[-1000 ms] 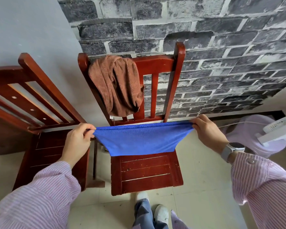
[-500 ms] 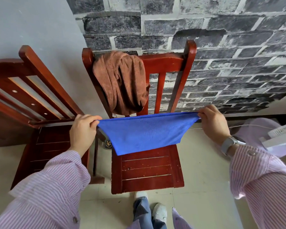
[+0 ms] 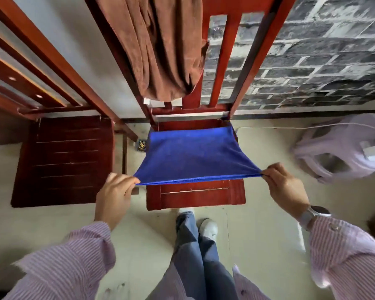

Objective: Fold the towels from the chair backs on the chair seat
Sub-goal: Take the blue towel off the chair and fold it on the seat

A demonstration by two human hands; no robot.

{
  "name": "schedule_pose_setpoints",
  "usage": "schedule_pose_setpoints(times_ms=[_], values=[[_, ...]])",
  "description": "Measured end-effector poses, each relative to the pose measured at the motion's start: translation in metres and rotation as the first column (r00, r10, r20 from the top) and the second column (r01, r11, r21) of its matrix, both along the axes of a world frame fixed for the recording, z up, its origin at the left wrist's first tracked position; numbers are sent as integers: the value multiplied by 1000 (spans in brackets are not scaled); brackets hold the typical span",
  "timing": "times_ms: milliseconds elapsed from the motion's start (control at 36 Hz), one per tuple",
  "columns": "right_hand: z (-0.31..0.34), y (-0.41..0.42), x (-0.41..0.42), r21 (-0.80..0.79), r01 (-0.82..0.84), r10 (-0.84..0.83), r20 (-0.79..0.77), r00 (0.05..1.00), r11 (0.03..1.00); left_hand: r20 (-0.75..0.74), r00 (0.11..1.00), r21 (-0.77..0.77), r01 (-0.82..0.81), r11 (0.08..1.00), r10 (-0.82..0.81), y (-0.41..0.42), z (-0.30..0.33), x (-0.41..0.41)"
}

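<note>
Chairs of red wood stand side by side before you, the middle chair (image 3: pixel 195 198) carrying a brown towel (image 3: pixel 160 50) draped over its back and the blue towel (image 3: pixel 193 154) spread across its seat. Your left hand (image 3: pixel 115 198) and right hand (image 3: pixel 286 189) each pinch a near corner of the blue towel, pulling that edge taut just above the seat.

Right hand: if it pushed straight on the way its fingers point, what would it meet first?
Probably the blue towel whose near corner the right hand pinches, then the chair seat under it. Depth is unclear from this head view.
</note>
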State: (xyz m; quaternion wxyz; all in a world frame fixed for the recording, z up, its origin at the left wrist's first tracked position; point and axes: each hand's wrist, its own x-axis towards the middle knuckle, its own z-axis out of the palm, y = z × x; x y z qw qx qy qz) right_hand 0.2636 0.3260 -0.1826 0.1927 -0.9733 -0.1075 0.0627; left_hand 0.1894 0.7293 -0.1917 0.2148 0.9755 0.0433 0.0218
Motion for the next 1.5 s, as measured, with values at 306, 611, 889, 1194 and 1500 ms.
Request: schedule_pose_setpoints(times_ms=[306,611,889,1194,1500], values=[[-112,-10,-67,-145,11,-93,-571,816,989,-603,797,-105,-33,994,-38,-3,-120,-48],[-124,25,22,127,692,-450,-673,587,711,-693,707,-554,-644,527,136,5,-120,46],[-177,59,103,243,805,-498,-679,540,542,-679,668,-527,-733,431,305,20,-188,113],[-217,62,140,160,795,-551,-641,534,585,-489,745,-437,-660,611,454,8,-223,136],[-219,52,150,99,785,-485,-737,470,611,-408,808,-419,-580,698,426,1,-219,139]])
